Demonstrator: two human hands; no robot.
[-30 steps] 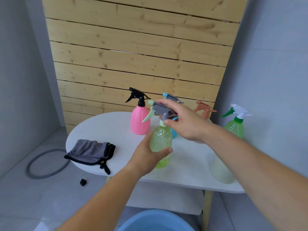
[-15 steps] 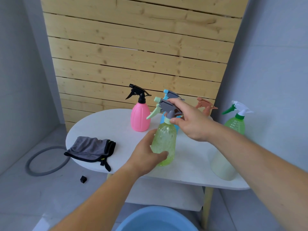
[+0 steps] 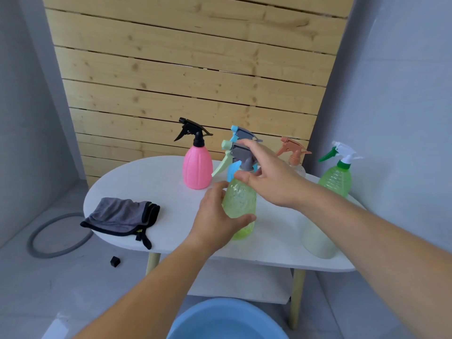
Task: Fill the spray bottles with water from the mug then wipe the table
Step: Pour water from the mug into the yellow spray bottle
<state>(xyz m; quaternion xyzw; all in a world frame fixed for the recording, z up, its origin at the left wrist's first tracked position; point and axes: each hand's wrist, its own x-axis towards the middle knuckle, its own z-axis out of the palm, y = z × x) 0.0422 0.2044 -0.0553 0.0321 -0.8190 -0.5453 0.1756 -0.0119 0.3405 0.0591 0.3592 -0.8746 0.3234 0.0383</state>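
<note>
A yellow-green spray bottle (image 3: 241, 199) with a grey and mint trigger head stands near the middle of the white oval table (image 3: 171, 177). My left hand (image 3: 217, 216) grips its body from the left. My right hand (image 3: 266, 172) holds the trigger head and neck from the right, thumb at the collar. Behind stand a pink bottle (image 3: 197, 167) with a black head, a blue bottle (image 3: 242, 135) mostly hidden, and a clear bottle with an orange head (image 3: 292, 150). A green bottle (image 3: 336, 177) stands at the right. A cream mug (image 3: 318, 238) sits partly behind my right forearm.
A grey cloth with black trim (image 3: 122, 216) lies on the table's left end. A blue basin (image 3: 227, 321) sits on the floor below the front edge. A grey hose ring (image 3: 53, 236) and a small black cube (image 3: 115, 261) lie on the floor at left. The table has a lower shelf (image 3: 244, 282).
The camera view has shifted slightly. Both hands stay on the yellow-green bottle; my right hand has turned a little on the trigger head.
</note>
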